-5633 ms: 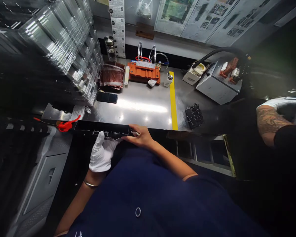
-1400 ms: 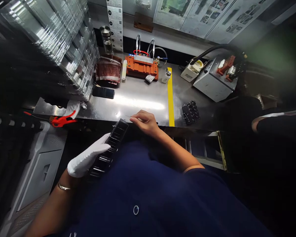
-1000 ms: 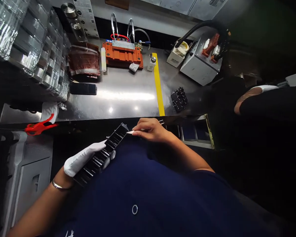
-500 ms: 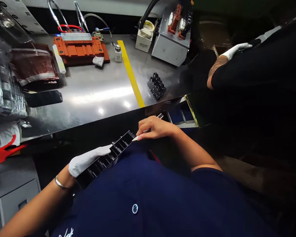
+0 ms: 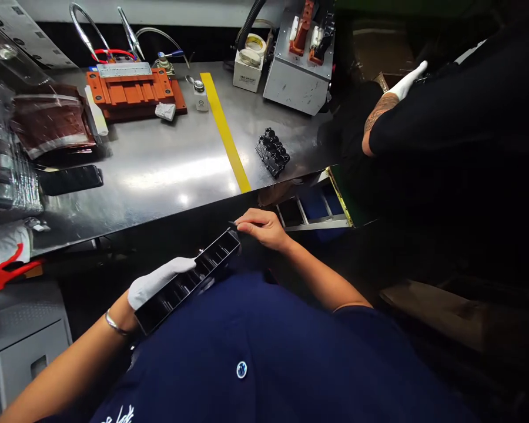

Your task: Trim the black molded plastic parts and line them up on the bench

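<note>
My left hand (image 5: 161, 283), in a white glove, is closed round a long black plastic part (image 5: 189, 285) with several cross ribs inside. The part is held at a slant close to my body, its far end up and to the right. At that far end is my bare right hand (image 5: 264, 228), with thumb and fingers pinched on a slim pointed tool (image 5: 233, 224). Only the tool's dark tip shows; the rest is hidden in the fingers, so I cannot tell its exact kind. Whether the tip touches the part is unclear.
On the metal bench lie a black moulded part (image 5: 273, 154), an orange fixture (image 5: 130, 88), a small white bottle (image 5: 200, 96), a phone (image 5: 72, 180) and a grey machine (image 5: 297, 76). Red-handled pliers or shears (image 5: 9, 273) hang at left. A co-worker's gloved hand (image 5: 408, 81) is at right.
My right hand has shifted slightly left and up and turned, so the tool's tip now points at the upper corner of the black part's end. The left hand keeps its hold.
</note>
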